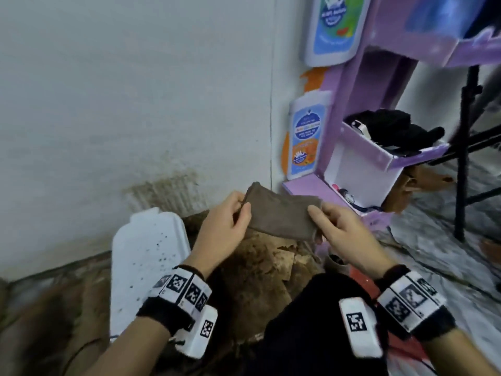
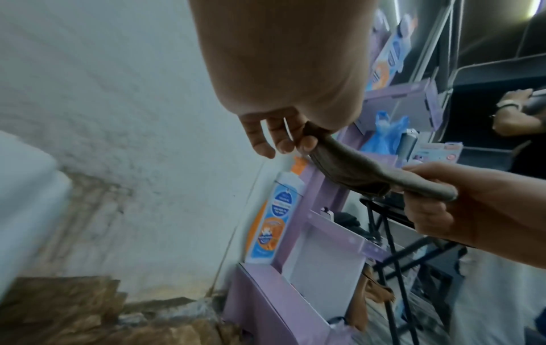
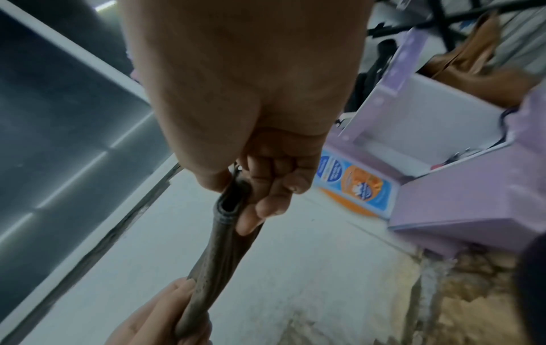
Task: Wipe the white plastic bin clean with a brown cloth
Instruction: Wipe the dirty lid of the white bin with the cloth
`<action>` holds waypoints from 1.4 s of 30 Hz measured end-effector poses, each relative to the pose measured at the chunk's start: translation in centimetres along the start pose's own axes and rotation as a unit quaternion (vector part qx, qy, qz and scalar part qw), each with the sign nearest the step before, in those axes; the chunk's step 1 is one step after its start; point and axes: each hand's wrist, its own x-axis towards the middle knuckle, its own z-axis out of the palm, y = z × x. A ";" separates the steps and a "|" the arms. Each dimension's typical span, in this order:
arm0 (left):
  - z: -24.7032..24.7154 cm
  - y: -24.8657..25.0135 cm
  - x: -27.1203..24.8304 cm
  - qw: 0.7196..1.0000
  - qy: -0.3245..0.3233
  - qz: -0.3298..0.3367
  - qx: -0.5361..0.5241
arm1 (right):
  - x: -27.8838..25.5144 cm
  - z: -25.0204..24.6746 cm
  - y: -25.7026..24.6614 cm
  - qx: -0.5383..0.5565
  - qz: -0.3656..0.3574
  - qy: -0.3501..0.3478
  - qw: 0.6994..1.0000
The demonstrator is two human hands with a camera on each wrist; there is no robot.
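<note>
A folded brown cloth (image 1: 282,215) is stretched between both hands at chest height, in front of the wall corner. My left hand (image 1: 230,223) pinches its left end between thumb and fingers; my right hand (image 1: 339,226) pinches the right end. The left wrist view shows the cloth (image 2: 354,172) edge-on, running from my left fingers (image 2: 307,142) to the right hand (image 2: 461,205). In the right wrist view the cloth (image 3: 218,252) hangs as a folded strip from my right fingers (image 3: 266,186). The white plastic bin (image 1: 146,267), speckled with dark spots, lies below my left forearm against the wall.
A purple cardboard display stand (image 1: 360,169) with bottle pictures stands right of the corner, black items on its shelf. A black metal frame (image 1: 463,158) is at far right. Brown cardboard and debris (image 1: 257,278) cover the floor under my hands. Another person's arm (image 2: 514,116) appears behind.
</note>
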 end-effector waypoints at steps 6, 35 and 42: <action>-7.6 -2.0 -6.5 0.996 0.061 -0.062 0.011 | 0.6 7.3 -4.9 -0.051 -0.061 -0.093 0.993; -12.1 -15.8 -8.8 0.932 -0.058 -0.035 0.356 | -6.8 23.8 -5.1 -0.244 0.070 -0.279 0.926; -12.4 -14.9 -10.8 0.942 0.028 -0.105 0.318 | -2.9 24.2 -5.5 -0.203 -0.108 -0.191 0.954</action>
